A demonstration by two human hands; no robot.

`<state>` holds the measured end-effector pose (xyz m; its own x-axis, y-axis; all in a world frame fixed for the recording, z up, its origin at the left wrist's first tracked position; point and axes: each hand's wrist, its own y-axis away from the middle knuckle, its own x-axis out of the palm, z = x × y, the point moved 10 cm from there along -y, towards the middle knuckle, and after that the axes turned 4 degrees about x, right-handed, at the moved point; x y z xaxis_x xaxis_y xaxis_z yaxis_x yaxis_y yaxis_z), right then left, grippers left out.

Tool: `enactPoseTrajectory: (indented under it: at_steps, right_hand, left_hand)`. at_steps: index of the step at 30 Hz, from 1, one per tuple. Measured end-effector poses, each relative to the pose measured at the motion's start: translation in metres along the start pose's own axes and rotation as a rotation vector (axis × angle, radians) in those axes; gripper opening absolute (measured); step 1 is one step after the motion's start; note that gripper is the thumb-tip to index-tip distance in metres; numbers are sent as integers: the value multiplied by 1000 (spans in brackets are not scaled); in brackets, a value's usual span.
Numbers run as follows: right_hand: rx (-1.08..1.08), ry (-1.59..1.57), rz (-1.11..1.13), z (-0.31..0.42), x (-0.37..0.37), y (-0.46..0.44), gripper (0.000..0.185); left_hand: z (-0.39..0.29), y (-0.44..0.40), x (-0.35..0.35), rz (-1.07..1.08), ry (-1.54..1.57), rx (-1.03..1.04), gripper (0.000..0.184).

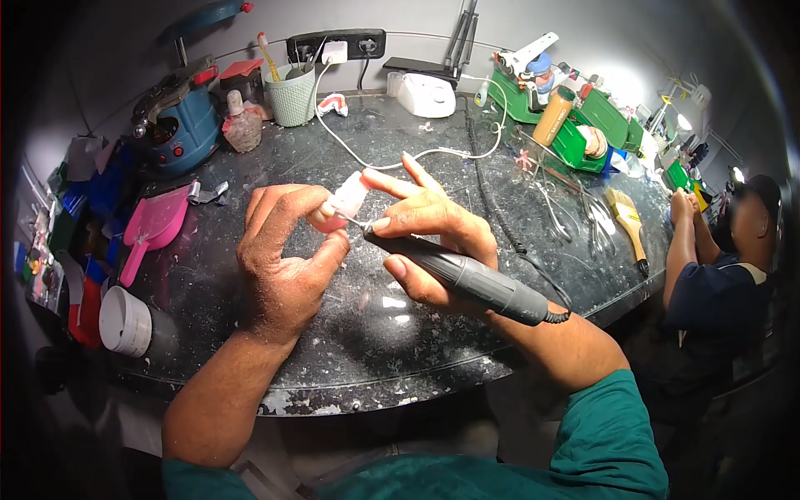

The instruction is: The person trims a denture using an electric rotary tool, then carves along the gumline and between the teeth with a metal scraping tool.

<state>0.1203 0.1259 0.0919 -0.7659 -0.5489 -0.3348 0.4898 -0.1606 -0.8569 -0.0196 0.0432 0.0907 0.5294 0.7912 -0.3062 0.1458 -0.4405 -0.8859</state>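
Observation:
Between the thumb and fingers of my left hand [287,250] is a pink denture [352,192] with white teeth, held above the black worktop. My right hand [446,221] is wrapped round a black rotary handpiece [475,279], gripping it like a pen. The thin metal bit [351,219] points left at the denture, at or very close to its lower edge; I cannot tell whether it touches. Outstretched fingers of my right hand reach to the denture's right side. Pale dust coats my left hand. From the handpiece's rear end runs a coiled cord [557,317].
The scuffed black worktop [367,350] carries a pink dustpan [157,221] and white tub [127,322] at left. Behind stand a blue machine [185,125], a pale green cup [292,98] and a white device [425,95]. Rightward are green bins [575,142], a brush [627,218] and a co-worker [717,275].

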Motion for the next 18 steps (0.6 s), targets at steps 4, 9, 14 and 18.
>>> enactPoseTrajectory:
  at_steps: [4,9,14,18]
  right_hand:
    - [2,-10,-15,-1,1,1,36]
    - [11,-22,-12,-2,0,1,35]
    - [13,-33,-6,-4,2,2,35]
    - [20,-38,3,-6,1,2,34]
  left_hand:
    - [-1,0,0,6,-21,21,40]
    - [-1,0,-1,0,-22,17,41]
    - [-1,0,0,8,-30,21,40]
    - [-3,-1,0,15,-34,27,40]
